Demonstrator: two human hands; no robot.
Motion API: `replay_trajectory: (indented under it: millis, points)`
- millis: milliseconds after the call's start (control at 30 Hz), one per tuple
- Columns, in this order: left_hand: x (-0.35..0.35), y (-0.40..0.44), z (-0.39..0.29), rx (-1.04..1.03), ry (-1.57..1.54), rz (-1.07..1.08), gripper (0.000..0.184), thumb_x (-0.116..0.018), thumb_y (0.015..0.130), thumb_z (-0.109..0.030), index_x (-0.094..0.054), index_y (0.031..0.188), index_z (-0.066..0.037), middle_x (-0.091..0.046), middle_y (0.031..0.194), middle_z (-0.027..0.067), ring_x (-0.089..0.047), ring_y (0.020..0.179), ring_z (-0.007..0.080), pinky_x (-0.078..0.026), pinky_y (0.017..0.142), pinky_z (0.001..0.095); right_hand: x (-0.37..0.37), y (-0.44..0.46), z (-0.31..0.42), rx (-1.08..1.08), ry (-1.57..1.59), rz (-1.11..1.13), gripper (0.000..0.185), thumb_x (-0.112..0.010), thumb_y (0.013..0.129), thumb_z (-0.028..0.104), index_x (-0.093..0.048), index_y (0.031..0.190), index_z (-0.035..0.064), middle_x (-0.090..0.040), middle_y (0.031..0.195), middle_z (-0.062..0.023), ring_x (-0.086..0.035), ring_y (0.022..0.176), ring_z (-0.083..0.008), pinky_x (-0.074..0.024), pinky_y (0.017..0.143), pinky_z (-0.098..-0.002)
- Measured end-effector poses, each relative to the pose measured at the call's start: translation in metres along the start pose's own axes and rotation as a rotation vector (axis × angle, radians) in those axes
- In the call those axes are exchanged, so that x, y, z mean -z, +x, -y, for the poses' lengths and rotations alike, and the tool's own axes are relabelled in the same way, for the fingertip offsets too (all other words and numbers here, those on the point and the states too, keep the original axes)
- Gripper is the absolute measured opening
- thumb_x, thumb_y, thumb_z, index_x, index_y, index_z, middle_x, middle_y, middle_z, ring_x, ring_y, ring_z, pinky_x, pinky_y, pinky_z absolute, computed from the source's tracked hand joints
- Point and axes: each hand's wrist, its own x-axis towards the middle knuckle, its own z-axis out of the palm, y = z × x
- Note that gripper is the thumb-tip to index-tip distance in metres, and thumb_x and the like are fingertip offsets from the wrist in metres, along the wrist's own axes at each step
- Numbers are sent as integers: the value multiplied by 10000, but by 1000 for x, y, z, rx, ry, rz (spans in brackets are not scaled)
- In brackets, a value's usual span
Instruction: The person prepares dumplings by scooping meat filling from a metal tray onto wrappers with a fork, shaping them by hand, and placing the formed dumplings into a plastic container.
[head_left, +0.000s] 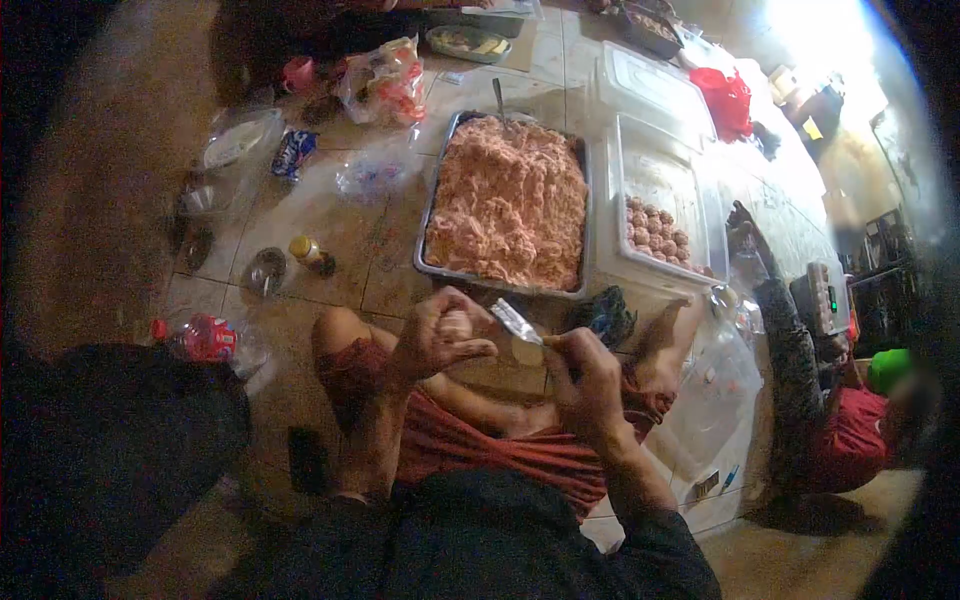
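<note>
My left hand (447,332) is curled in front of the tray, its fingers around something pale and round that I cannot make out. To its right, my right hand (588,378) is closed on a small silvery-white packet (517,322) that points up and left toward the left hand. Just beyond both hands lies a deep metal tray (425,268) heaped with pinkish minced mixture (505,205), and a spoon handle (498,95) stands up at its far edge. Right of the tray, a clear plastic container (655,185) holds several round balls (655,232).
Left on the tiled floor are a yellow-capped jar (305,249), a red-labelled bottle (207,338) and a blue packet (295,154). Clear plastic bags (710,400) and a digital scale (826,297) lie right. Another person in red (850,440) is at the right edge.
</note>
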Motion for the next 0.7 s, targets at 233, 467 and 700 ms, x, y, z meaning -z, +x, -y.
replay_trajectory:
  millis: [233, 467, 700]
  points:
    - [9, -5, 11, 248, 170, 229, 563, -935, 734, -287, -583, 1112, -63, -634, 1051, 18, -535, 859, 60, -491, 745, 249, 8, 52, -70, -151, -539, 72, 160, -608, 922, 147, -618, 1044, 44, -646, 924, -204, -679, 881, -418, -544, 746, -497]
    - [14, 15, 91, 288, -428, 335, 979, -553, 889, -747, -469, 1386, 92, -568, 1279, 95, -520, 1220, 167, -457, 1032, 356, -31, 103, -146, -172, -512, 395, 301, -674, 888, 90, -612, 1181, 59, -623, 1129, -195, -629, 1041, -369, -532, 899, -441]
    - [4, 59, 185, 70, -426, 291, 763, -562, 952, -610, -496, 1420, -10, -488, 1448, 152, -495, 1339, 234, -458, 1064, 377, 10, 69, -60, 84, -191, 233, 279, -678, 916, 143, -610, 1172, 55, -595, 1166, -191, -594, 1093, -369, -503, 930, -460]
